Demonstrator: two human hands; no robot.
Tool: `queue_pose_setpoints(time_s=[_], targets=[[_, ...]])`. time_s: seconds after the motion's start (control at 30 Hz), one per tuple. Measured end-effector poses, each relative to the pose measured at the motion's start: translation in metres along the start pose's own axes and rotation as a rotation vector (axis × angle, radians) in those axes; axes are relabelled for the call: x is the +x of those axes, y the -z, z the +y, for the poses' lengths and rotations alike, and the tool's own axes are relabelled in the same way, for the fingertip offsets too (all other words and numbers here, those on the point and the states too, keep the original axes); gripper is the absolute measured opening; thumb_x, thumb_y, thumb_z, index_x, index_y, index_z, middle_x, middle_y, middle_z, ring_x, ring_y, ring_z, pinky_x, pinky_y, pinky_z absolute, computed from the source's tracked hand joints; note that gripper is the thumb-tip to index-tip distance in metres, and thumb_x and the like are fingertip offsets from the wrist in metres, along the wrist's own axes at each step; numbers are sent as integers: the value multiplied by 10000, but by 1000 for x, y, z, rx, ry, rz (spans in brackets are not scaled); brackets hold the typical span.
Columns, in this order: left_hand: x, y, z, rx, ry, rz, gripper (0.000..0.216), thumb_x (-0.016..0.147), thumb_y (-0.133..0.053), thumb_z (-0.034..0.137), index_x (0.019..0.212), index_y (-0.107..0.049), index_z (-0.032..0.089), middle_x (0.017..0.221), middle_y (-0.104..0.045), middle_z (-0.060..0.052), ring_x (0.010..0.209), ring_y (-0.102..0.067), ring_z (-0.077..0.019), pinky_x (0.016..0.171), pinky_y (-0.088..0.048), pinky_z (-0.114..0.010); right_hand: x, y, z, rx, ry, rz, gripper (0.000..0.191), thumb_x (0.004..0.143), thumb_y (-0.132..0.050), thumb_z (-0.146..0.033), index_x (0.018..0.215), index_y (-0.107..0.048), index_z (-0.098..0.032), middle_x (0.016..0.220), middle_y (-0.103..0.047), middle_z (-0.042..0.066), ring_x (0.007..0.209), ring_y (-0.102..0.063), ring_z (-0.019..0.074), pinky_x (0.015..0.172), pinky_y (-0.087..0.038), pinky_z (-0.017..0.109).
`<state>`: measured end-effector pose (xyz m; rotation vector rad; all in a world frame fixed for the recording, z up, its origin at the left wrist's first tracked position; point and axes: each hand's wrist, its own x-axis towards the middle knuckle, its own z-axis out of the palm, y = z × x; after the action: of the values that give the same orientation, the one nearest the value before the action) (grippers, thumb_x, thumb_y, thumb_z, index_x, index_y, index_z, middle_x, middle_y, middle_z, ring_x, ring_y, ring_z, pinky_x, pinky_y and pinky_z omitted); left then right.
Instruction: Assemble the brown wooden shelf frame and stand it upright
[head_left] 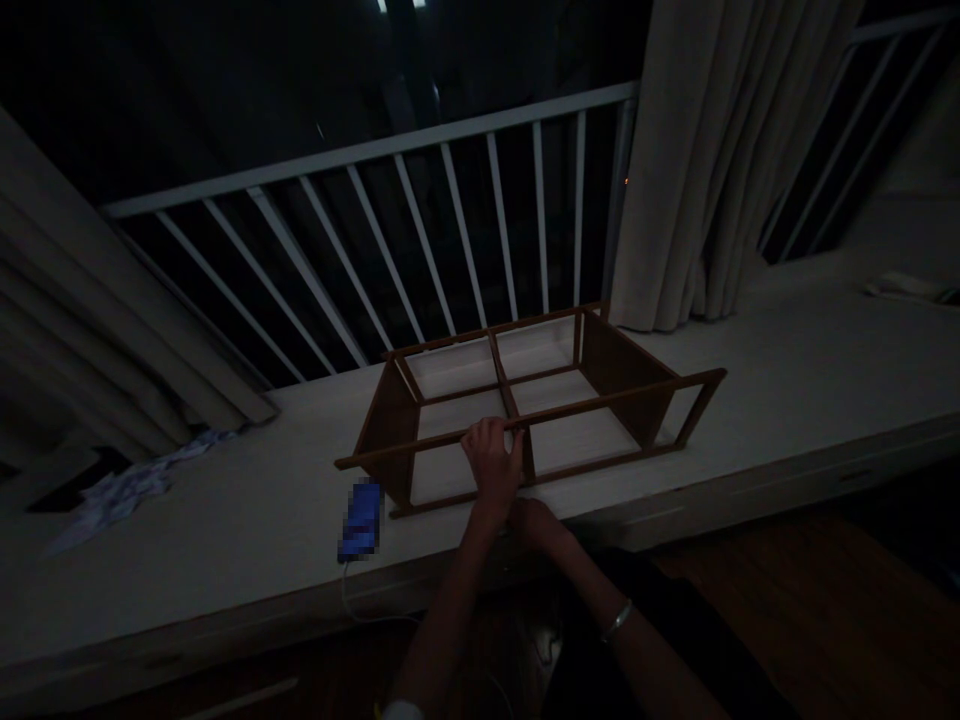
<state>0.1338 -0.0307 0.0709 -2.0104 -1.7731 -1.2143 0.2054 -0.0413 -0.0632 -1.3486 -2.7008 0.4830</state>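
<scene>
A brown wooden shelf rack [592, 405] lies on its side on the pale window ledge. Its end panels and a middle shelf stand upright between long rails. My left hand [493, 462] is closed around the upper near rail, close to where the middle shelf meets it. Just below and to the right, my right hand [534, 524] is curled by the lower near rail at the ledge's front edge. Its fingertips are hidden, so whatever they hold does not show.
A phone with a blue screen [361, 518] lies left of the rack, a white cable [352, 605] trailing off the ledge [247, 540]. White railing [375, 150] runs behind. Curtains [675, 170] hang at both sides. Crumpled patterned cloth [131, 490] lies at left. The light is dim.
</scene>
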Motion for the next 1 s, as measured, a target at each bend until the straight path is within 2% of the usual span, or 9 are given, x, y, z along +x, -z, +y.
queue_pose_setpoints(time_s=[0.17, 0.3, 0.43, 0.57, 0.67, 0.7, 0.77, 0.9, 1.0], targets=[[7, 6, -8, 55, 48, 6, 303, 773, -570, 387, 1023, -535, 218, 1071, -596, -57, 1047, -491, -223, 943, -283, -400, -1, 0, -2, -15, -10, 6, 282, 853, -397, -192, 1080, -557, -148, 1109, -599, 148, 949, -614, 239, 755, -469, 323], [11, 5, -19, 55, -23, -89, 205, 810, -523, 357, 958, -567, 222, 983, -645, -33, 993, -537, -193, 1008, -213, -411, -2, 2, -4, -26, -23, 11, 257, 860, -381, -188, 1025, -571, -136, 1059, -610, 154, 916, -622, 238, 734, -468, 326], [16, 4, -25, 61, -55, -165, 203, 809, -521, 379, 906, -579, 211, 920, -661, -29, 925, -556, -182, 931, -283, -370, -3, 5, -6, -27, -15, 21, 245, 862, -389, -193, 1011, -575, -136, 1037, -618, 146, 895, -628, 234, 715, -464, 309], [17, 5, -26, 74, -54, -174, 222, 805, -520, 405, 894, -575, 209, 890, -657, -29, 901, -548, -187, 849, -307, -350, -7, 13, -11, -23, 4, 34, 226, 862, -405, -195, 990, -583, -141, 997, -640, 130, 873, -634, 224, 706, -458, 295], [17, 5, -26, 70, -56, -168, 221, 801, -527, 409, 883, -578, 210, 884, -653, -30, 897, -540, -188, 833, -302, -348, -15, 27, -16, -13, 13, 77, 241, 891, -365, -203, 967, -590, -164, 961, -657, 100, 882, -630, 208, 737, -448, 294], [16, 4, -27, 64, -55, -162, 218, 799, -530, 407, 880, -579, 211, 884, -653, -29, 896, -539, -188, 832, -300, -348, -18, 34, -17, -1, 23, 111, 251, 903, -349, -213, 977, -587, -182, 967, -658, 82, 899, -624, 198, 758, -442, 292], [16, 3, -27, 50, -52, -149, 211, 798, -534, 402, 875, -581, 211, 877, -652, -27, 892, -537, -189, 826, -297, -348, -26, 50, -17, 113, 55, 316, 250, 914, -349, -234, 1009, -578, -206, 984, -657, 57, 910, -616, 184, 775, -438, 288], [17, 1, -28, 28, -47, -127, 188, 797, -540, 383, 853, -580, 209, 845, -652, -22, 874, -537, -188, 815, -295, -346, -38, 81, -7, 336, 20, 663, 222, 910, -381, -266, 952, -592, -209, 926, -656, 47, 872, -602, 171, 800, -441, 299], [18, -1, -29, 21, -49, -129, 171, 795, -545, 368, 852, -578, 210, 839, -651, -18, 865, -538, -185, 812, -293, -345, -42, 96, 5, 525, -45, 843, 203, 902, -407, -288, 952, -585, -207, 885, -646, 41, 804, -598, 153, 732, -463, 272]])
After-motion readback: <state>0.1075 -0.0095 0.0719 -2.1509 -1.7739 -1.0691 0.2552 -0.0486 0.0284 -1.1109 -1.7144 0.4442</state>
